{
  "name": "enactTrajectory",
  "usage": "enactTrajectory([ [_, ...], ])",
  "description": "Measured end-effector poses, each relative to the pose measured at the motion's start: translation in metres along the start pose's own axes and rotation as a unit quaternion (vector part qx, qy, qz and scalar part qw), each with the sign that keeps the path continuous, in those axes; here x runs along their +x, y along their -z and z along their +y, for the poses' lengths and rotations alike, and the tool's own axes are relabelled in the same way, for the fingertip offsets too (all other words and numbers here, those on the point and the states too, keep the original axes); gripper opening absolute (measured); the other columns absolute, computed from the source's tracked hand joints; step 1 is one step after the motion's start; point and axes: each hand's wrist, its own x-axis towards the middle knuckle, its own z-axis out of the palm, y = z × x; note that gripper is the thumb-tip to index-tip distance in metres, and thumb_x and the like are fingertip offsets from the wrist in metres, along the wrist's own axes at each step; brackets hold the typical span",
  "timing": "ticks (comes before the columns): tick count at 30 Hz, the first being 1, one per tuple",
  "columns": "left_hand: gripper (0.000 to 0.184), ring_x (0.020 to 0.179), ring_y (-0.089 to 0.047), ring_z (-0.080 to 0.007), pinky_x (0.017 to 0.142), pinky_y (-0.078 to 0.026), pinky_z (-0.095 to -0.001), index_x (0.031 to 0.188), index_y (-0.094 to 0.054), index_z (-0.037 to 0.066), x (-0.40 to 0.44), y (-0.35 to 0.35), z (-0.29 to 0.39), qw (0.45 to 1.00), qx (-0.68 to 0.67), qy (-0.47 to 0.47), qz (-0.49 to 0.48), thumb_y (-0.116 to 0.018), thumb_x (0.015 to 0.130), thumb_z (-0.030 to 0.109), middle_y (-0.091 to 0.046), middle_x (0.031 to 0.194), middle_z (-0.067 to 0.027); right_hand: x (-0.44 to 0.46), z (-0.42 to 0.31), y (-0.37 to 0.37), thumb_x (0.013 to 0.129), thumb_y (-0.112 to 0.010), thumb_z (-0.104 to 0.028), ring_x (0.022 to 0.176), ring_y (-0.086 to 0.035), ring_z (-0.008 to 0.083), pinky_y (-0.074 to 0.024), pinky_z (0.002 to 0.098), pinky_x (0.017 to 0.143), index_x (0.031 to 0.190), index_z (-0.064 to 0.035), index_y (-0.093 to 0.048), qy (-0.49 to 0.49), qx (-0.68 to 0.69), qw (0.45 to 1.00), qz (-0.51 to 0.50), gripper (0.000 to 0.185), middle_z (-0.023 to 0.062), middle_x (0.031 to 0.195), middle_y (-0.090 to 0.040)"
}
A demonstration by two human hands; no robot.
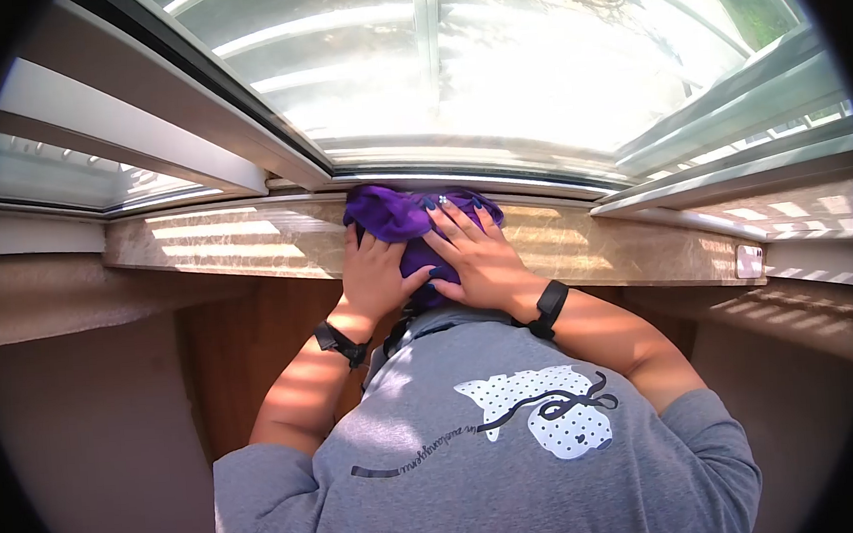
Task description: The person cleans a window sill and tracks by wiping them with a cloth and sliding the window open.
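A bunched purple cloth [384, 210] lies on the marble-patterned window sill [542, 245], against the lower window frame, and hangs over the sill's front edge. My left hand [376, 274] is on its left side, with the fingertips tucked under a fold and the thumb pointing right; it has hold of the cloth. On the right part of the cloth, my right hand [480, 258] rests with its fingers spread and stretched out. The two thumbs come close together over the cloth. Dark nail polish shows on the right hand, and each wrist wears a black strap.
A phone [749, 261] in a light case is at the sill's right end. Beyond the sill is bright window glass [503, 86]. A window sash [201, 95] stands at the left and another frame [731, 135] at the right. Brown wood [256, 345] shows below the sill.
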Motion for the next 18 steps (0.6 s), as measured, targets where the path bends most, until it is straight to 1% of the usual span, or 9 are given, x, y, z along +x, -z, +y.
enactTrajectory([
  [5, 0.074, 0.13, -0.034, -0.0307, 0.106, -0.018, -0.0578, 0.133, -0.044, 0.009, 0.009, 0.004, 0.005, 0.999, -0.022, -0.03, -0.03, -0.061, 0.075, 0.051, -0.043, 0.135, -0.0136, 0.001, -0.001, 0.001, 0.076, -0.064, -0.04, 0.134, -0.029, 0.0291, -0.0219, 0.0493, 0.108, 0.135, -0.0025, -0.038, -0.009, -0.003, 1.0, -0.011, 0.074, 0.0163, 0.141, -0.036],
  [8, 0.075, 0.13, -0.033, -0.0328, 0.105, -0.019, -0.059, 0.133, -0.042, 0.005, 0.016, 0.002, 0.016, 0.996, -0.02, -0.05, -0.074, -0.061, 0.076, 0.049, -0.042, 0.136, -0.0154, -0.003, 0.002, 0.004, 0.075, -0.064, -0.039, 0.134, -0.029, 0.0285, -0.0226, 0.0488, 0.108, 0.134, -0.0003, -0.038, -0.021, -0.003, 0.999, -0.03, 0.076, 0.0169, 0.141, -0.037],
  [11, 0.075, 0.127, -0.035, -0.0345, 0.105, -0.02, -0.0593, 0.131, -0.042, 0.002, 0.022, -0.008, 0.032, 0.995, -0.025, -0.083, -0.048, -0.06, 0.076, 0.048, -0.041, 0.135, -0.0181, -0.02, 0.013, 0.004, 0.073, -0.065, -0.038, 0.135, -0.029, 0.0281, -0.023, 0.0478, 0.108, 0.135, -0.0003, -0.038, -0.011, -0.012, 1.0, -0.006, 0.077, 0.0171, 0.141, -0.036],
  [14, 0.075, 0.126, -0.037, -0.035, 0.105, -0.02, -0.0586, 0.13, -0.045, 0.001, 0.032, -0.011, 0.061, 0.993, -0.04, -0.094, -0.061, -0.061, 0.075, 0.05, -0.043, 0.134, -0.0186, -0.05, 0.031, 0.008, 0.072, -0.065, -0.039, 0.135, -0.029, 0.0292, -0.0205, 0.048, 0.109, 0.135, -0.0024, -0.038, -0.006, -0.003, 1.0, 0.013, 0.078, 0.0164, 0.142, -0.035],
  [17, 0.079, 0.128, -0.036, -0.0346, 0.105, -0.022, -0.0583, 0.131, -0.044, 0.001, 0.048, -0.018, 0.097, 0.988, -0.056, -0.123, -0.072, -0.065, 0.072, 0.049, -0.044, 0.133, -0.0176, -0.085, 0.05, 0.021, 0.069, -0.067, -0.038, 0.135, -0.028, 0.028, -0.0235, 0.0466, 0.108, 0.134, -0.002, -0.039, -0.021, -0.025, 0.999, 0.016, 0.08, 0.0168, 0.142, -0.036],
  [18, 0.078, 0.125, -0.04, -0.0357, 0.103, -0.025, -0.0575, 0.13, -0.045, 0.001, 0.051, -0.023, 0.11, 0.986, -0.067, -0.142, -0.045, -0.065, 0.073, 0.05, -0.046, 0.131, -0.0188, -0.097, 0.056, 0.026, 0.069, -0.069, -0.035, 0.136, -0.029, 0.0261, -0.0237, 0.046, 0.108, 0.134, -0.0041, -0.04, -0.034, -0.018, 0.999, 0.019, 0.077, 0.0144, 0.143, -0.035],
])
